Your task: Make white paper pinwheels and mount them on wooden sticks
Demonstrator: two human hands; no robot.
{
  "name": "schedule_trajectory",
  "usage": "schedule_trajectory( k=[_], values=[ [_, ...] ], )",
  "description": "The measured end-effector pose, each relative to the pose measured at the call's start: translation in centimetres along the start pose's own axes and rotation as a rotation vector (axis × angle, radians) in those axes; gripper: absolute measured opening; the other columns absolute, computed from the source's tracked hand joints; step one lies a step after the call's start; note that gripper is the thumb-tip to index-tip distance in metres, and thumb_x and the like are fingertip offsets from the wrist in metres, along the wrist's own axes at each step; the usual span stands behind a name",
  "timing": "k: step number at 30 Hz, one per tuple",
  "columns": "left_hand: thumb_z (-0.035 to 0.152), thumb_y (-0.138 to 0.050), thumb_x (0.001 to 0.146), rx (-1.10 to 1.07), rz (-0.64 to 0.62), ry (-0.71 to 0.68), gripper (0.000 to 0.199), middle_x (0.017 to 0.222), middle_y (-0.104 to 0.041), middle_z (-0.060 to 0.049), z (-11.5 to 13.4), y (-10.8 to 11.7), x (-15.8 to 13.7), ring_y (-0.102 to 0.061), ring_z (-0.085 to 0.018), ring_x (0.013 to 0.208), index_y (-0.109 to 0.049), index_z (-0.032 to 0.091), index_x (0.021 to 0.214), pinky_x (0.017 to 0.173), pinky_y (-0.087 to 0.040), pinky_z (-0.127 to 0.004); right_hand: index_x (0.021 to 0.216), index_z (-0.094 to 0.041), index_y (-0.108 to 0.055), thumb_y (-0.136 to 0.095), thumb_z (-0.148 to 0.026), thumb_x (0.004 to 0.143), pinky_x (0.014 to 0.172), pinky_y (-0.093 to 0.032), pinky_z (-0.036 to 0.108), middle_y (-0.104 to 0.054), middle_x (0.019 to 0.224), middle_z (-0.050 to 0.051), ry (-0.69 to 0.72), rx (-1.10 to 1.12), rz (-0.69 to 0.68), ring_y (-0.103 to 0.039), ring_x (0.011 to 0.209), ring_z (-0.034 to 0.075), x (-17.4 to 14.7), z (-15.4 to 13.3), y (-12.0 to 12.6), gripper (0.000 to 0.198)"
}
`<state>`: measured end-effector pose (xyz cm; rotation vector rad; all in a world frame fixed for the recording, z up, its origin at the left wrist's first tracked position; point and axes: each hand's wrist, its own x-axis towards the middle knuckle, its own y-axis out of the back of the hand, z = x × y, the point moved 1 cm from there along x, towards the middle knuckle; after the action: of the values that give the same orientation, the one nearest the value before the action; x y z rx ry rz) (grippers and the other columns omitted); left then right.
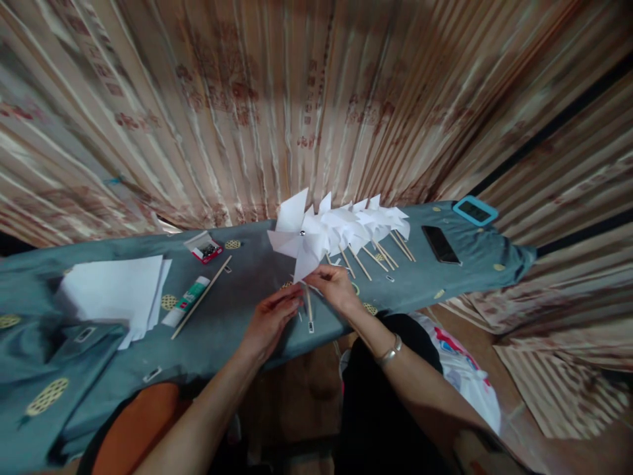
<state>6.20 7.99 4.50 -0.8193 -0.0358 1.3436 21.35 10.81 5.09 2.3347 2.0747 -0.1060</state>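
A white paper pinwheel (289,243) with a shiny pin at its centre stands upright in front of me on a thin wooden stick (309,305). My right hand (337,287) pinches it just below the blades, thumb and finger pressed together. From the other side my left hand (273,318) has its fingers closed at the tip of the lowest blade, beside the stick. What exactly lies between the left fingertips is partly hidden. Several more white pinwheels (363,223) lie in an overlapping row behind and to the right, their sticks pointing toward me.
On the left of the cloth-covered table (247,290) lie white paper sheets (111,290), a glue stick (186,301), a loose wooden stick (202,297) and an open red-and-white box of pins (204,247). A phone (440,245) and blue-framed device (475,210) rest at right. Curtains (297,99) hang behind.
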Motion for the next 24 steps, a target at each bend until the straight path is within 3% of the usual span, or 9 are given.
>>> schedule_trajectory(
  k=[5, 10, 16, 19, 24],
  values=[
    [0.029, -0.092, 0.047, 0.014, 0.006, -0.049, 0.041, 0.092, -0.077, -0.005, 0.6, 0.5, -0.3, -0.064, -0.012, 0.078, -0.079, 0.02, 0.085, 0.072, -0.046, -0.022, 0.056, -0.02, -0.07, -0.078, -0.037, 0.055, 0.053, -0.037, 0.025, -0.064, 0.054, -0.003, 0.065, -0.076, 0.105, -0.049, 0.05, 0.011, 1.2, -1.4, 2.5, 0.019],
    [0.036, -0.092, 0.046, 0.065, 0.047, -0.123, 0.044, 0.093, -0.076, -0.008, 1.7, 1.7, -0.7, -0.064, -0.015, 0.078, -0.078, 0.018, 0.084, 0.071, -0.046, -0.024, 0.06, -0.018, -0.071, -0.071, -0.036, 0.061, 0.053, -0.039, 0.025, -0.065, 0.055, -0.002, 0.085, -0.421, 0.086, -0.051, 0.051, 0.011, 3.5, -3.3, 5.1, 0.018],
    [0.039, -0.092, 0.042, 0.137, 0.107, -0.159, 0.05, 0.092, -0.076, -0.009, 2.8, 3.4, -1.3, -0.065, -0.016, 0.077, -0.078, 0.017, 0.085, 0.071, -0.048, -0.025, 0.059, -0.017, -0.072, -0.072, -0.023, 0.063, 0.053, -0.04, 0.022, -0.062, 0.048, -0.002, -0.061, -0.728, 0.121, -0.055, 0.051, 0.011, 7.8, -2.9, 6.0, 0.007],
    [0.041, -0.089, 0.047, 0.211, 0.124, -0.178, 0.051, 0.098, -0.076, -0.01, 3.0, 4.6, -1.3, -0.067, -0.018, 0.083, -0.076, 0.017, 0.09, 0.078, -0.05, -0.029, 0.063, -0.017, -0.074, -0.071, -0.021, 0.067, 0.056, -0.044, 0.022, -0.063, 0.05, -0.001, -0.171, -0.907, 0.127, -0.06, 0.054, 0.013, 9.1, -2.1, 5.9, 0.006],
    [0.048, -0.08, 0.057, 0.476, 0.183, -0.375, 0.046, 0.098, -0.076, -0.008, 4.0, 7.2, -0.7, -0.069, -0.024, 0.093, -0.074, 0.019, 0.09, 0.089, -0.052, -0.039, 0.076, -0.018, -0.077, -0.069, -0.027, 0.072, 0.064, -0.048, 0.021, -0.072, 0.065, 0.002, -0.273, -1.171, 0.1, -0.068, 0.072, 0.016, 9.6, -1.4, 5.8, 0.012]
  ],
)
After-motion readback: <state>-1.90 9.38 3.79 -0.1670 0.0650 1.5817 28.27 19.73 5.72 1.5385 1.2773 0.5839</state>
